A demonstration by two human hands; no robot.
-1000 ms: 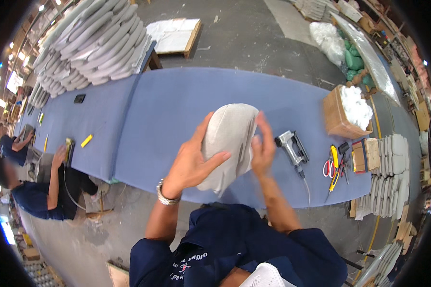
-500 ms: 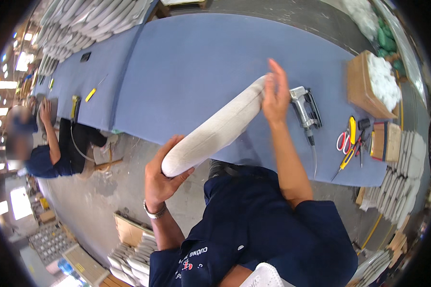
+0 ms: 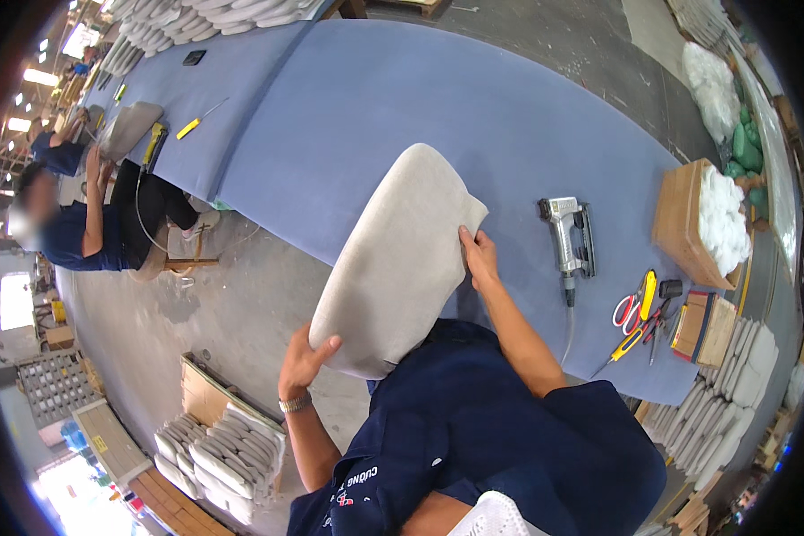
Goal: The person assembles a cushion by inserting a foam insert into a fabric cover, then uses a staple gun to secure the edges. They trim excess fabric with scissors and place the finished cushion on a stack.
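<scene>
A light grey upholstered seat cushion [image 3: 397, 250] is held up in front of me over the near edge of the blue table, its broad face turned toward me. My left hand [image 3: 305, 362] grips its lower left edge, thumb on the face and fingers hidden behind. At the right edge, my right hand [image 3: 479, 257] pinches the cushion near a projecting corner. To the right of that hand a silver staple gun [image 3: 565, 237] lies on the table, with an air hose at its lower end.
Right on the blue table [image 3: 402, 89] are red-handled scissors [image 3: 628, 311], a yellow-handled screwdriver [image 3: 628, 342], a small box [image 3: 704, 329] and a carton [image 3: 683, 219] of white stuffing. Cushions [image 3: 228, 456] are stacked behind left. A co-worker [image 3: 85, 223] sits at the far left with another cushion.
The cushion has turned from edge-on to showing its broad face. My right hand has come down and closed on its right edge; my left hand still holds the lower left end.
</scene>
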